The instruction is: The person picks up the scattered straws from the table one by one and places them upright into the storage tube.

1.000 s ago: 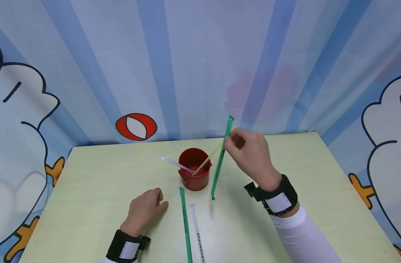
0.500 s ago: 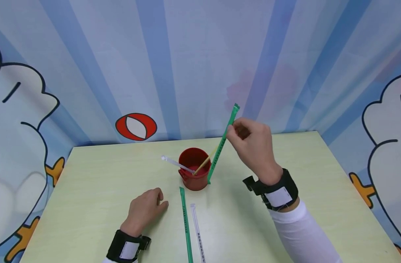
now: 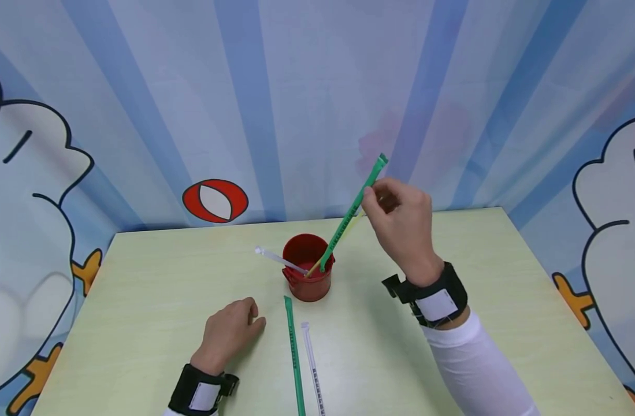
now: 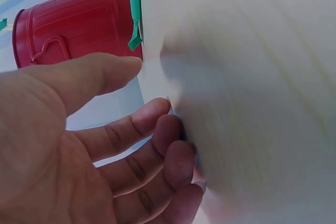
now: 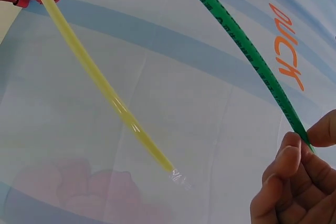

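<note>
My right hand (image 3: 401, 231) pinches a green wrapped straw (image 3: 355, 205) near its upper end, between thumb and fingertips. The straw slants, its lower end over the mouth of a small red bucket (image 3: 309, 289); whether it touches the rim I cannot tell. Leaning in the bucket are a yellow straw (image 5: 107, 90) in clear wrap and a whitish wrapped straw (image 3: 275, 256). My left hand (image 3: 227, 334) rests on the table with loosely curled fingers, holding nothing. To its right lie another green wrapped straw (image 3: 294, 358) and a white wrapped straw (image 3: 314, 370), side by side.
The pale table (image 3: 156, 289) ends at a back edge against a blue striped curtain (image 3: 322, 115) with cartoon prints. Black straps with white patches circle both wrists. In the left wrist view, the bucket's wire handle (image 4: 58, 43) hangs at its side.
My right hand has risen slightly and brought the green straw up and left, its lower end passing from beside the bucket to over its mouth. The left hand has stayed put.
</note>
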